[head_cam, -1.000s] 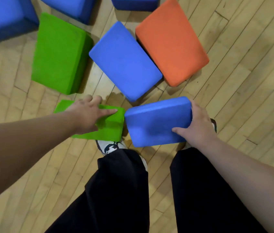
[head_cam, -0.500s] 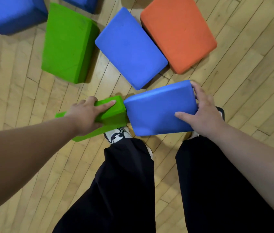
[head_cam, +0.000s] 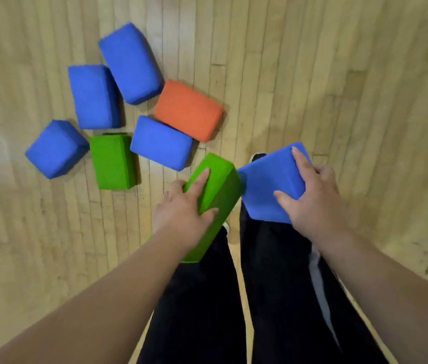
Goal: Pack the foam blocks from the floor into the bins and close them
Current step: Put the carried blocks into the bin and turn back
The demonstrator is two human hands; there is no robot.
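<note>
My left hand (head_cam: 181, 211) grips a green foam block (head_cam: 219, 190), lifted off the floor and tilted above my legs. My right hand (head_cam: 312, 200) grips a blue foam block (head_cam: 268, 185) beside it, also in the air; the two blocks' corners nearly touch. On the wooden floor ahead lie an orange block (head_cam: 189, 110), a second green block (head_cam: 111, 161) and several blue blocks, among them one (head_cam: 161, 141) next to the orange one, one (head_cam: 55, 148) at the far left and two (head_cam: 131, 64) farther back. No bin is in view.
My legs in dark trousers (head_cam: 207, 298) fill the lower middle, with one shoe tip (head_cam: 256, 156) showing above the held blue block. Bare wooden floor (head_cam: 339, 74) stretches to the right and front.
Both hands have lifted their blocks off the floor and the view has risen, so the remaining blocks look smaller and farther. The green block has tipped up on edge.
</note>
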